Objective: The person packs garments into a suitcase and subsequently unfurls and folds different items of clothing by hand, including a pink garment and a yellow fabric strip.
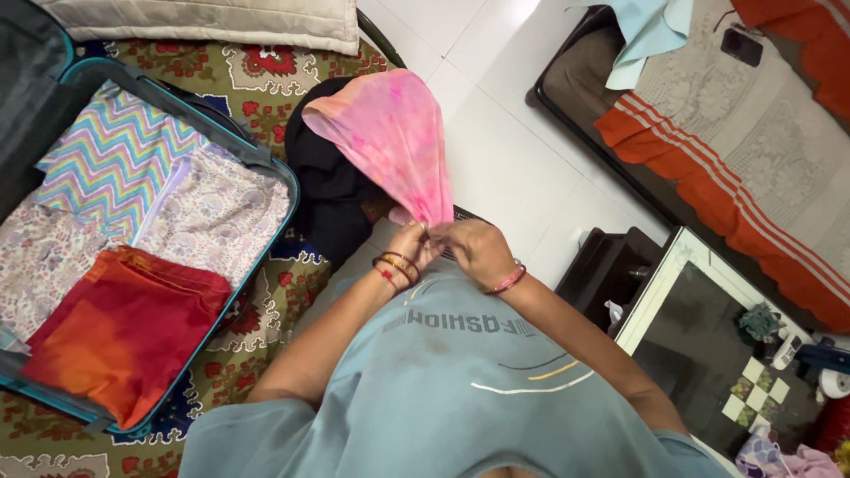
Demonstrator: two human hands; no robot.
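The pink cloth (394,142), mottled with darker pink, hangs stretched in the air above the edge of the bed (266,84), its near end gathered to a narrow point at chest height. Both hands meet at that point: the left hand (414,243) is pinched on the gathered end, and the right hand (474,250) is closed on the same end just beside it, so the two touch. Each wrist wears bangles.

Just behind the cloth lies a black garment (332,190), draped over the bed's edge. To the left an open teal suitcase (266,164) rests on the bed's patterned cover. In it four folded pieces can be counted: one zigzag-striped (115,150), two pale floral prints (217,217), and one red-orange (119,327) on top nearest the person. A quilted cream pillow (212,22) lies at the head of the bed.

Since only one gathered end is held, the rest of the pink cloth looks likely to sag or slip unevenly if the grip loosens, and it could drop onto the black garment or the white tiled floor (513,150). Its far end also hangs close to the black garment and might drag it off the bed.

To the right stand a dark side table (682,327) and a second bed (735,133) with an orange-striped cover.
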